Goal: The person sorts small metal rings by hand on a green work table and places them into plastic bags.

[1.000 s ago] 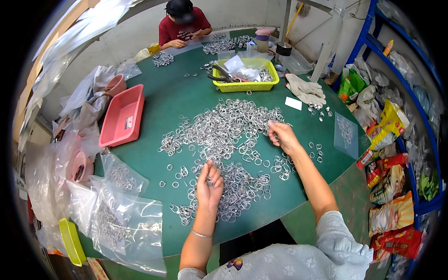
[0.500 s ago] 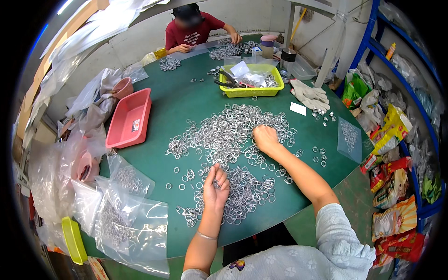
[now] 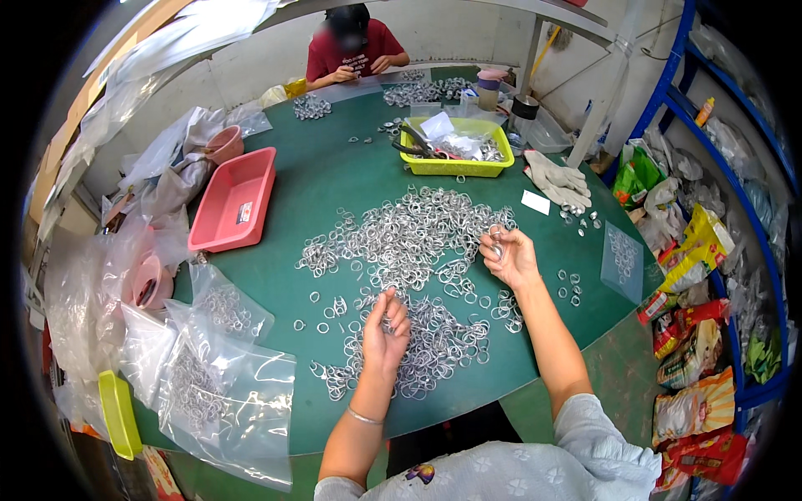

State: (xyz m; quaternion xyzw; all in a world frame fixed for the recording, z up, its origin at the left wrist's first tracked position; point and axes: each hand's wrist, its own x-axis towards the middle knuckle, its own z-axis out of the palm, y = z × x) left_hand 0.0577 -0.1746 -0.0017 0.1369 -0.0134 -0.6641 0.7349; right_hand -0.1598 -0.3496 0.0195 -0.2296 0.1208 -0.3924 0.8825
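Observation:
A big heap of silver metal rings [image 3: 418,230] is spread over the green table. Closer to me lies a second heap of rings [image 3: 439,334]. My left hand [image 3: 386,338] is over that near heap's left side, palm up with the fingers curled and thumb against them; whatever it may pinch is too small to make out. At the right end of the far heap, my right hand [image 3: 513,259] is turned palm up, fingers closed around a few metal rings [image 3: 497,244]. Loose rings [image 3: 322,328] lie left of my left hand, with other rings [image 3: 571,286] right of my right forearm.
A pink tray [image 3: 234,200] is at the left, near plastic bags of rings [image 3: 196,388]. Beyond the heaps sits a yellow-green basket [image 3: 459,164] with pliers, beside work gloves [image 3: 558,179]. A co-worker [image 3: 351,52] sits across the table; blue shelving [image 3: 735,159] stands right.
My right hand has come off the far heap, moving right and turning palm up with rings in its fingers. My left hand stays nearly put. The co-worker's hands have drawn closer together.

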